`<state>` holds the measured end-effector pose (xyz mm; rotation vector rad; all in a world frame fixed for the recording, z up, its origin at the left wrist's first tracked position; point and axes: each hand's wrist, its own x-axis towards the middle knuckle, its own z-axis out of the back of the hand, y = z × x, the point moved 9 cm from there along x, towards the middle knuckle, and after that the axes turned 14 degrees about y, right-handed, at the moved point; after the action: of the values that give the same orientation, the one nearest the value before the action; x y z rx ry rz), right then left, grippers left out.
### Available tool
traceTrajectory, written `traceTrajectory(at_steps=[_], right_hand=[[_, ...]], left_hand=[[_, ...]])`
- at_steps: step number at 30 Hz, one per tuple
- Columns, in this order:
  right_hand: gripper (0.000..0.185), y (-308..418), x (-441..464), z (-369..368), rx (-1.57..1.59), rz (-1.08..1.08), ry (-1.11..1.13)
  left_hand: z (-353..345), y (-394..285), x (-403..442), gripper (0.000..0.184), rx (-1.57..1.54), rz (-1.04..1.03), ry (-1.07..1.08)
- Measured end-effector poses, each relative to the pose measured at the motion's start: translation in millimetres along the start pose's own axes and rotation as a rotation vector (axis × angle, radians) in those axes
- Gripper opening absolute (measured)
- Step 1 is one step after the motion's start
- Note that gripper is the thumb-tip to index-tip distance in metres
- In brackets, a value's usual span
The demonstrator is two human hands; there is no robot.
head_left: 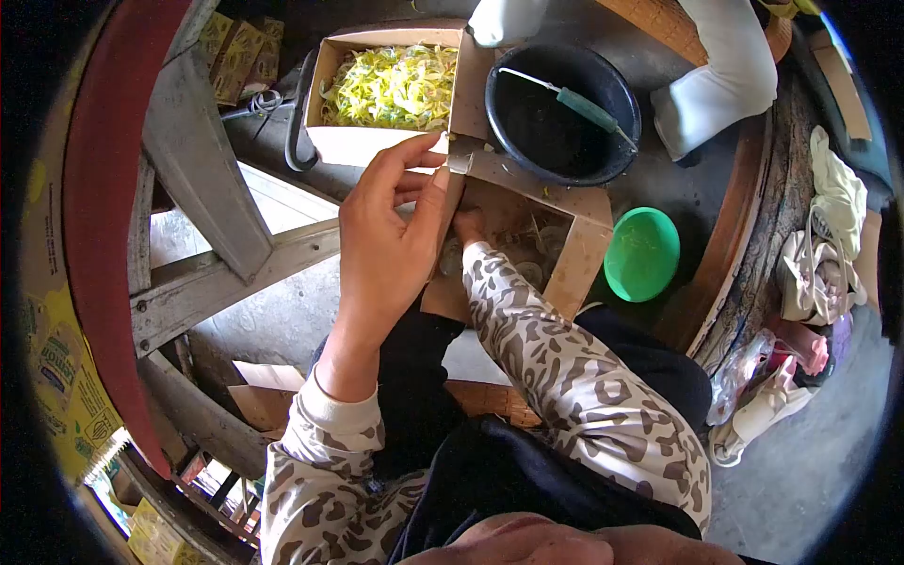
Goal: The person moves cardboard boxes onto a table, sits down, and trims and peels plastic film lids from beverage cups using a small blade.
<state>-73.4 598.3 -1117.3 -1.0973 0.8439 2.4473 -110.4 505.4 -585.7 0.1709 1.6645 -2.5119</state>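
My left hand [386, 235] is raised with its fingers curled and thumb and forefinger brought together, close to the corner of an open cardboard box [582, 268]. A small shiny bit shows at the fingertips, and I cannot make out whether it is held or part of the box. Down inside that box is my right hand [469, 226], its fingers mostly hidden. Several clear rounded items and straw-like scraps lie in the box near it. Beyond my left hand stands a carton [353, 143] filled with yellow-and-clear small wrapped pieces [395, 87].
A black basin [565, 165] with a green-handled tool [589, 110] across it stands behind the box. To its right is a green bowl [641, 254]. A wooden frame [235, 278] borders the left. Another person's white-clad limbs [720, 85] are at the top right. Bags [824, 273] lie far right.
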Motion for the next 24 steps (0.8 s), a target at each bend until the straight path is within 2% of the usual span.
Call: traceTrajectory(at_steps=[8,14,16,17,19,23,24], right_hand=[[0.036,5,-5,27,0.013,0.035,-0.059],[0.04,-6,-34,66,0.024,0.309,-0.047],[0.038,-30,-36,51,0.469,0.168,0.252],[0.038,-33,-49,69,0.465,0.183,0.237],[0.024,8,-139,127,0.863,0.335,0.564],[0.014,20,-207,213,0.828,0.419,0.428],[0.014,25,-223,234,0.871,0.508,0.423]], left_hand=[[-9,-8,0,0.03,0.063,-0.037,0.005],[-21,-3,6,0.03,0.134,-0.069,0.012],[-24,0,8,0.027,0.158,-0.059,0.03],[-24,1,8,0.027,0.154,-0.079,0.021],[-32,10,9,0.025,0.286,-0.113,0.067],[-52,9,5,0.021,0.458,-0.168,0.087],[-57,4,3,0.021,0.454,-0.196,0.08]])
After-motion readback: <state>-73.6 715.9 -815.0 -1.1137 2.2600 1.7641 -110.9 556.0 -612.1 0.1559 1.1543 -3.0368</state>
